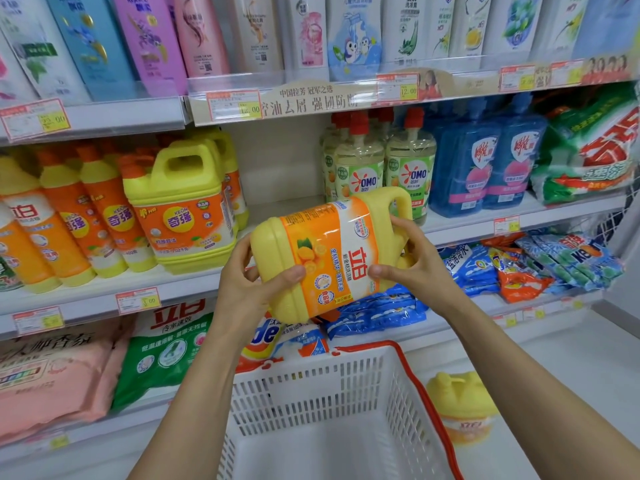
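White basket at bottom centre, open top, red handle folded along right rim. Straight above it: yellow detergent jug, mid-frame, in the air, off the middle shelf. Lies on its side, long axis tilted: base lower left, carry handle upper right. Left grip curled round base end, thumb on label. Right grip curled round neck end under the carry handle. Both equally near. Likely next: straight down into basket, nothing in between. Otherwise back into shelf gap between shelved yellow jugs and OMO bottles. Spare yellow jug lower right, beside basket, off the path.
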{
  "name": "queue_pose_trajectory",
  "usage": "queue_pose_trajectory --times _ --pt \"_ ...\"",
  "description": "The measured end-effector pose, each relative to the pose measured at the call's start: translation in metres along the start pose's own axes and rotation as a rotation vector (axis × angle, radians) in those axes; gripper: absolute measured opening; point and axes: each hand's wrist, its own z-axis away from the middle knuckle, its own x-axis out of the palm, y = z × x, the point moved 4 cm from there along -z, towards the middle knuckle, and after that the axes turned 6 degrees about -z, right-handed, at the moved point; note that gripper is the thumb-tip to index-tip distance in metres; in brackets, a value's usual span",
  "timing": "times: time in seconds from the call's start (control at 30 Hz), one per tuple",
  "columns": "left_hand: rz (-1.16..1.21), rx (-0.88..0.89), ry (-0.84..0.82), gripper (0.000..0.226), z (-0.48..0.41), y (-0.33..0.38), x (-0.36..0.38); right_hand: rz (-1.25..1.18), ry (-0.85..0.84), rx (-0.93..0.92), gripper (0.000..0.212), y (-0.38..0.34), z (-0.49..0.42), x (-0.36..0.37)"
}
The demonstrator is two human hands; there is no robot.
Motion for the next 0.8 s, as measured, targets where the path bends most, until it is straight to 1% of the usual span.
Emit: queue_pose_trajectory --times 0.1,0.17,0.23,0.3,0.37,0.43,0.47,0.5,0.57,0.6,0.67,0.77,0.8 --pt "0.049 -0.036 0.040 0.079 -0.001 -0.002 -0.003 0.022 0.016 0.013 0.077 -0.002 -0.005 0.003" --pt "0.123 -0.116 0.074 0.073 -0.002 -0.007 -0.003 0.020 0.000 0.050 0.082 -0.006 -0.010 0.001" --pt "0.203 -0.240 0.100 0.072 -0.001 -0.015 -0.003 -0.106 0.006 0.100 0.080 -0.007 -0.012 -0.006" --pt "0.289 -0.347 0.127 0.067 0.000 -0.021 -0.002 -0.240 0.078 0.135 0.083 -0.002 -0.010 -0.012" --pt "0.332 -0.394 0.159 0.065 0.002 -0.024 0.001 -0.362 0.158 0.188 0.091 0.005 -0.009 -0.010" --pt "0.352 -0.426 0.211 0.063 0.005 -0.026 0.006 -0.542 0.222 0.324 0.096 0.014 -0.008 0.004" --pt "0.367 -0.444 0.241 0.060 0.006 -0.029 0.008 -0.629 0.217 0.409 0.099 0.017 -0.006 0.014" --pt "0.386 -0.457 0.267 0.056 0.007 -0.031 0.009 -0.665 0.176 0.484 0.101 0.018 -0.004 0.026" --pt "0.415 -0.448 0.284 0.055 0.007 -0.033 0.010 -0.591 0.053 0.565 0.104 0.018 -0.002 0.050" --pt "0.419 -0.425 0.275 0.059 0.006 -0.032 0.010 -0.546 0.029 0.569 0.107 0.018 -0.002 0.059" --pt "0.412 -0.365 0.232 0.069 0.004 -0.032 0.009 -0.491 0.074 0.538 0.108 0.018 -0.007 0.071" --pt "0.415 -0.283 0.151 0.075 -0.003 -0.035 0.004 -0.493 0.164 0.413 0.098 0.015 -0.019 0.075" --pt "0.376 -0.259 0.131 0.077 -0.006 -0.035 0.000 -0.484 0.181 0.359 0.096 0.014 -0.024 0.075"
